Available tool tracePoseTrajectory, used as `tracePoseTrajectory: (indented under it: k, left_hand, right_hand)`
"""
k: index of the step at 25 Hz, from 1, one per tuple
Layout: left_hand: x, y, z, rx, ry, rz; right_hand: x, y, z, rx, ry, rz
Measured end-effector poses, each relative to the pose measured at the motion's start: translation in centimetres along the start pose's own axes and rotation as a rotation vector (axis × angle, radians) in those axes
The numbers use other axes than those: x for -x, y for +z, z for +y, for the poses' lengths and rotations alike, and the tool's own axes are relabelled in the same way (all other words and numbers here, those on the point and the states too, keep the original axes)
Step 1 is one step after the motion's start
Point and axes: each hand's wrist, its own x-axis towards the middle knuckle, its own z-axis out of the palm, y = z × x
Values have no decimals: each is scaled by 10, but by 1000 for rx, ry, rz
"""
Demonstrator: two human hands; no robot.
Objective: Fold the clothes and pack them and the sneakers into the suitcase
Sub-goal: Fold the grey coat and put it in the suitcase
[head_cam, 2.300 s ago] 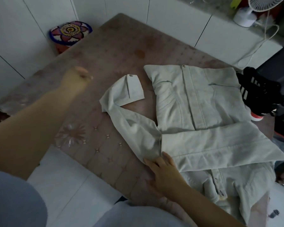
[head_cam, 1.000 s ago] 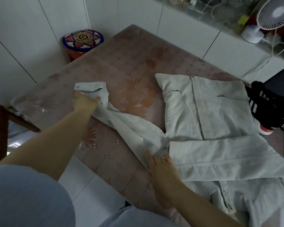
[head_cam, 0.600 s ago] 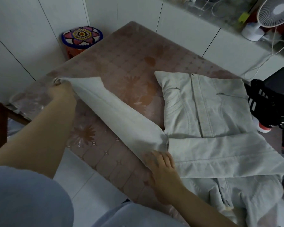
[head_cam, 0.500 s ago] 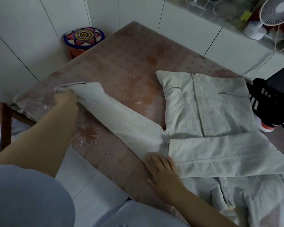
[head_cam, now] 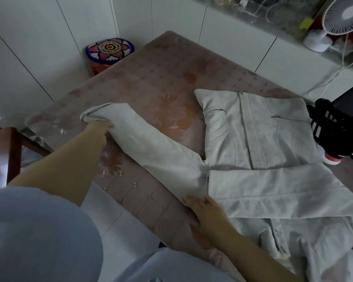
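Here, a floral-covered table among white cabinets carries a pale jacket laid flat, one sleeve stretched out leftward. Black striped sneakers sit at its right edge (partly cut off). The left hand grips the cuff; the right hand presses flat, fingers straight, on the sleeve's base.

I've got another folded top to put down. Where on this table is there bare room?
The biggest bare patch is the far side of the table, beyond the stretched sleeve and left of the jacket. A narrow strip lies between the sleeve and the near edge, by the right hand. The right side is crowded: jacket, then sneakers at the edge.
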Motion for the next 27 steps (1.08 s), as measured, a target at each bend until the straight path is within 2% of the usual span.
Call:
tracePoseTrajectory:
  k: [2,4,6,8,11,13,16,18,20,21,22,23,25,27]
  left_hand:
    - [31,7,4,17,94,-10]
    - [59,13,5,-131,259,-27]
    - [89,27,7,-202,443,-141]
    - [134,52,16,-248,622,-352]
    - [214,107,20,-549,933,-576]
    - [274,144,-2,-722,1130,-746]
    - [352,185,-67,-945,1216,-1024]
    - [377,199,-110,-1182,1228,-1130]
    - [374,199,-134,-1394,1350,-1044]
    - [362,192,-139,-1441,1411,-915]
    - [347,184,-142,-1515,1409,-765]
    - [330,171,-142,-1619,1326,-611]
    - [298,141,-144,-1717,1007,-406]
    - [274,111,-148,-1603,761,-408]
  right_hand:
    - [-2,-6,-2,-147,20,-6]
    - [-6,-16,2,-428,147,-16]
    - [-7,-34,6,-731,291,17]
    - [-8,-55,11,-985,387,148]
    - [4,-96,25,-1362,540,366]
    - [23,-120,48,-1676,567,579]
    - [68,-143,102,-2043,610,932]
    - [100,-136,132,-2004,748,1011]
    - [128,-113,153,-1738,1045,1018]
    - [139,-99,159,-1613,1132,991]
    - [149,-89,165,-1546,1135,959]
    - [156,-84,169,-1521,1104,925]
    - [164,-84,180,-1537,1018,883]
    - [162,-94,196,-1597,969,893]
